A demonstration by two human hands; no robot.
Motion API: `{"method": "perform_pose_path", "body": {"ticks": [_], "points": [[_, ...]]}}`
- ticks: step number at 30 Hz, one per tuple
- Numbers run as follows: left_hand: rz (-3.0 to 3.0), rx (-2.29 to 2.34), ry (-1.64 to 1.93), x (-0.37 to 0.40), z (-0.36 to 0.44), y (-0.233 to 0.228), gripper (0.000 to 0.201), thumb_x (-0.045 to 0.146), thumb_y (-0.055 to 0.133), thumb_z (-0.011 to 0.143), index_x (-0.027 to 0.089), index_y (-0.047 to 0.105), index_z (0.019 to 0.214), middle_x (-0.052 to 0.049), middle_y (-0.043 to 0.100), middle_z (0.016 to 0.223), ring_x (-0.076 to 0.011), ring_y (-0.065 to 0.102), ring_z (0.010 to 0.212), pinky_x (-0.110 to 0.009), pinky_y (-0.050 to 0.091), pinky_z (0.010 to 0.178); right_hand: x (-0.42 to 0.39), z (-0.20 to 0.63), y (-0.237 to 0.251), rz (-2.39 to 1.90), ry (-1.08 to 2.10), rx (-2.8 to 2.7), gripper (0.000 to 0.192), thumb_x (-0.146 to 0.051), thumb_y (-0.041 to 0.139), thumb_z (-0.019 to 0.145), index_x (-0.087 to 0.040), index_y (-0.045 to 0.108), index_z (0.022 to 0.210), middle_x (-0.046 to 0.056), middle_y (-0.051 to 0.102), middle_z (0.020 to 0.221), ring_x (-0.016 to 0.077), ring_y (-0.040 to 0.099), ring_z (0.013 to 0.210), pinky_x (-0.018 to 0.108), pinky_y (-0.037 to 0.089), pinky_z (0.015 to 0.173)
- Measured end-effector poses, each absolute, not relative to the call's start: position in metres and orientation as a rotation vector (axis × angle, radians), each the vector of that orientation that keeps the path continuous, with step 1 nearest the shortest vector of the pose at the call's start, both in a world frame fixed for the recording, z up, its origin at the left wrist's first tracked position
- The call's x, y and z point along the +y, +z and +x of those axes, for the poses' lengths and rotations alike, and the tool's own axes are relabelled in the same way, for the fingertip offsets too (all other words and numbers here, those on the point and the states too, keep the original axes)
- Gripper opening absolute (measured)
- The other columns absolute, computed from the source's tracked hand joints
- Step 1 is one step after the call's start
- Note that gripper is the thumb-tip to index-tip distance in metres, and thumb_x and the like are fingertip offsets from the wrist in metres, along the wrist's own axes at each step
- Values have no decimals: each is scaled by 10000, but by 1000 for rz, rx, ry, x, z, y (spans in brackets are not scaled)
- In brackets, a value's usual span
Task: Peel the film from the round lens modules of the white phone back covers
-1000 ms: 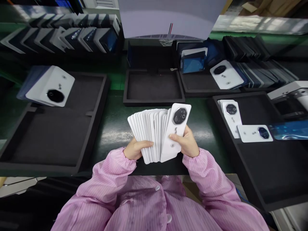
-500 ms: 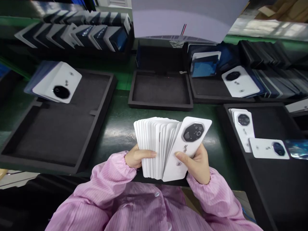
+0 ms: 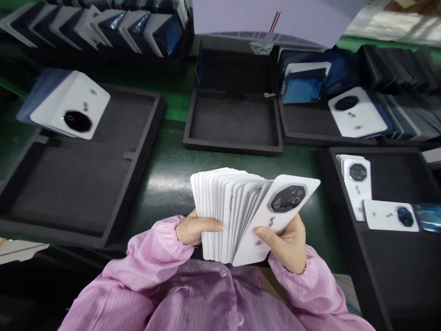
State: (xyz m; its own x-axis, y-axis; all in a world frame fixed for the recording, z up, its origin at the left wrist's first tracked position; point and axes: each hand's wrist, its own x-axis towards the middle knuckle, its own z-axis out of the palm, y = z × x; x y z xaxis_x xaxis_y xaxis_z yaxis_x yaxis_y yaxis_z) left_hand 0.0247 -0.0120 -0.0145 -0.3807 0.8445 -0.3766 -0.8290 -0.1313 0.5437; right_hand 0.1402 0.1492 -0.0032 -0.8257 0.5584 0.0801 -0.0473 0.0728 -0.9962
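Observation:
Between my two hands is a fanned stack of thin white phone-shaped cards [image 3: 211,197], held upright over the bench. My left hand [image 3: 197,228] is closed around the stack's left side, thumb across the front. On the right, my right hand [image 3: 287,241] pinches the front card [image 3: 263,230], its thumb pressed below a line of script. That card has a printed dark octagonal camera shape at its top and leans to the right. My fingers behind the cards are partly hidden.
A large black tray [image 3: 120,193] lies left, with cards [image 3: 77,105] leaning in it. Smaller black trays [image 3: 234,146] stand ahead. At right, another tray [image 3: 347,248] holds white cards [image 3: 358,184]. Racks of upright cards [image 3: 165,37] line the back, below a pale panel [image 3: 275,20].
My right hand has tilted the front card further right, and the fan of cards is spread wider. My left hand keeps its hold. The camera view has shifted slightly.

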Motion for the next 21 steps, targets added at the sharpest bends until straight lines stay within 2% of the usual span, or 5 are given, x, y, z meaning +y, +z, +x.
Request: {"method": "perform_pose_path", "body": {"ticks": [5, 10, 13, 18, 21], "points": [[-76, 807, 1778, -11, 24, -17, 608, 180, 661, 510, 122, 632, 1114, -101, 744, 885, -368, 652, 996, -465, 510, 870, 147, 138, 2, -531, 1748, -1919, 398, -246, 827, 660, -229, 621, 1001, 3, 728, 878, 163, 691, 700, 235, 602, 595], [-117, 748, 1784, -10, 24, -21, 601, 227, 641, 520, 120, 625, 1111, -102, 741, 886, -375, 638, 1025, -487, 483, 914, 145, 139, 6, -550, 1740, -1952, 327, -254, 813, 676, -212, 610, 929, -17, 701, 709, 147, 647, 536, 219, 560, 449], [-117, 706, 1801, -10, 25, -23, 554, 279, 647, 561, 121, 631, 1092, -112, 735, 915, -385, 620, 1059, -508, 462, 939, 145, 139, 5, -563, 1718, -1961, 364, -266, 818, 667, -203, 612, 961, 11, 720, 794, 171, 677, 614, 245, 588, 505], [-141, 710, 1832, -10, 27, -23, 400, 397, 697, 616, 126, 682, 910, -114, 734, 905, -386, 604, 1088, -507, 430, 984, 145, 140, 3, -546, 1745, -1986, 321, -271, 804, 688, -207, 609, 934, -15, 699, 706, 143, 634, 513, 227, 553, 444], [-194, 714, 1838, -9, 27, -22, 387, 454, 729, 623, 137, 693, 842, -100, 740, 851, -375, 614, 1077, -493, 422, 999, 144, 139, 5, -554, 1716, -2001, 317, -279, 804, 683, -211, 598, 914, -18, 692, 692, 142, 621, 498, 230, 537, 424]]}}
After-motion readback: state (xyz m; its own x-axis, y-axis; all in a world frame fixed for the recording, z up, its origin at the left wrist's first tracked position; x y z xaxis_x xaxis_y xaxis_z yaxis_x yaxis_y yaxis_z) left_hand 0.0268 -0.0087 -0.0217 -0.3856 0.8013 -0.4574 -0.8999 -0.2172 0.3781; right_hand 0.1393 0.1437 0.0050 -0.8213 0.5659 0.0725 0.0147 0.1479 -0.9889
